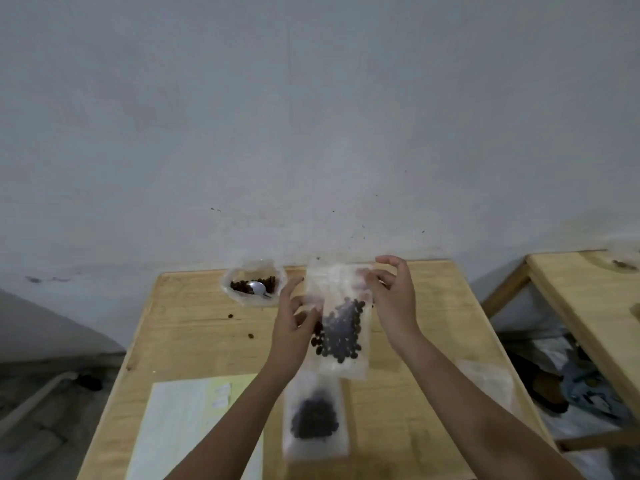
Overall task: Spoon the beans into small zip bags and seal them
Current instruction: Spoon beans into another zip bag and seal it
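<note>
A small clear zip bag (pixel 341 327) holding dark beans hangs above the wooden table (pixel 194 341). My left hand (pixel 294 323) pinches its left edge and my right hand (pixel 393 299) pinches its top right corner. A second bag with beans (pixel 313 417) lies flat on the table just below it. At the table's far edge an open clear bag (pixel 254 282) holds more beans and a metal spoon (pixel 258 289).
A few loose beans (pixel 239 325) lie on the table left of my hands. Pale paper sheets (pixel 180 424) cover the near left corner. Empty clear bags (pixel 485 379) lie at the right. A second wooden table (pixel 588 306) stands further right, close to the grey wall.
</note>
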`<action>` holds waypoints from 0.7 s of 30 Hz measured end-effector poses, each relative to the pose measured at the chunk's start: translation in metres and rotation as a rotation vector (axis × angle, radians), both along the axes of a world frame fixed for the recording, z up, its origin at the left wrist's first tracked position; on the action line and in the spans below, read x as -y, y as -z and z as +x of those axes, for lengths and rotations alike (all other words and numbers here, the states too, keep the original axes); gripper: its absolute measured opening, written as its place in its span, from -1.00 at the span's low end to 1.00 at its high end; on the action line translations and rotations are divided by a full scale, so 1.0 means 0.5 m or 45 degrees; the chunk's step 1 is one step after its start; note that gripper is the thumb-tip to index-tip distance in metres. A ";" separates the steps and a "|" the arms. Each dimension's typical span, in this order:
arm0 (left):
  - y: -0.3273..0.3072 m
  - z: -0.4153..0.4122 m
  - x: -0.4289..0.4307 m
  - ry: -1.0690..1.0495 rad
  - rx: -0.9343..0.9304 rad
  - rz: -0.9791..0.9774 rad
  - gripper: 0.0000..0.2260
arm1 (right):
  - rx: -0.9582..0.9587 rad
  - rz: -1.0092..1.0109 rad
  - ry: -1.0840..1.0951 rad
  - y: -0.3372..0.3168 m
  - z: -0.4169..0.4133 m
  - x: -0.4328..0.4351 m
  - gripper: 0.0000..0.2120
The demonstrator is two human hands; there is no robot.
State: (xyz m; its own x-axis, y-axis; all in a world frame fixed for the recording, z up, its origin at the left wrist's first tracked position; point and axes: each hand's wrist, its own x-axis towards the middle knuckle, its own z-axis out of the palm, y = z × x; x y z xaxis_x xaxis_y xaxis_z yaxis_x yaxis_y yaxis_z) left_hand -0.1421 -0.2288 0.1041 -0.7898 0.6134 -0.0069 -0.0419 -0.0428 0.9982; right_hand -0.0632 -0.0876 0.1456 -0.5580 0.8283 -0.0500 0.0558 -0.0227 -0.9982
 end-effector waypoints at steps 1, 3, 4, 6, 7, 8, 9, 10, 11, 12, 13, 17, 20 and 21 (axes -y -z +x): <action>0.010 0.015 0.002 -0.041 0.018 -0.015 -0.59 | 0.058 0.054 -0.028 0.023 0.014 0.008 -0.72; 0.037 0.040 0.012 -0.135 0.055 -0.070 -0.67 | 0.166 0.133 -0.139 0.076 0.043 0.032 -0.63; 0.053 0.049 0.019 -0.174 0.065 -0.117 -0.70 | 0.223 0.154 -0.198 0.103 0.056 0.043 -0.59; 0.083 0.067 0.038 -0.240 0.073 -0.220 -0.73 | 0.327 0.167 -0.307 0.149 0.077 0.063 -0.54; 0.098 0.076 0.047 -0.273 0.078 -0.268 -0.73 | 0.377 0.168 -0.364 0.168 0.084 0.071 -0.54; 0.111 0.085 0.057 -0.298 0.086 -0.316 -0.73 | 0.430 0.165 -0.418 0.185 0.089 0.078 -0.55; 0.122 0.093 0.066 -0.316 0.083 -0.374 -0.72 | 0.478 0.163 -0.461 0.200 0.093 0.084 -0.56; 0.133 0.102 0.074 -0.323 0.074 -0.435 -0.71 | 0.520 0.172 -0.492 0.213 0.096 0.089 -0.56; 0.142 0.110 0.081 -0.322 0.063 -0.493 -0.70 | 0.560 0.185 -0.517 0.223 0.100 0.095 -0.54; 0.152 0.117 0.089 -0.317 0.056 -0.543 -0.69 | 0.600 0.200 -0.538 0.231 0.103 0.101 -0.53; 0.161 0.122 0.096 -0.313 0.055 -0.585 -0.68 | 0.638 0.218 -0.562 0.238 0.106 0.106 -0.52; 0.182 0.134 0.118 -0.297 0.009 -0.744 -0.60 | 0.750 0.296 -0.694 0.255 0.114 0.126 -0.45; 0.182 0.139 0.122 -0.250 -0.092 -0.837 -0.55 | 0.788 0.376 -0.769 0.260 0.115 0.135 -0.42; 0.180 0.139 0.119 -0.243 -0.093 -0.843 -0.54 | 0.796 0.404 -0.796 0.259 0.115 0.136 -0.42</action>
State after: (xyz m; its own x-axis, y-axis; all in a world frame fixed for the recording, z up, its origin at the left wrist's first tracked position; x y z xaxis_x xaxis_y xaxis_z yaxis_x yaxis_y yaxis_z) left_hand -0.0727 -0.2885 0.0141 -0.8963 0.3483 -0.2745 -0.0260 0.5766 0.8166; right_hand -0.0058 -0.1557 0.0159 -0.8546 0.4134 -0.3143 0.4940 0.4604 -0.7376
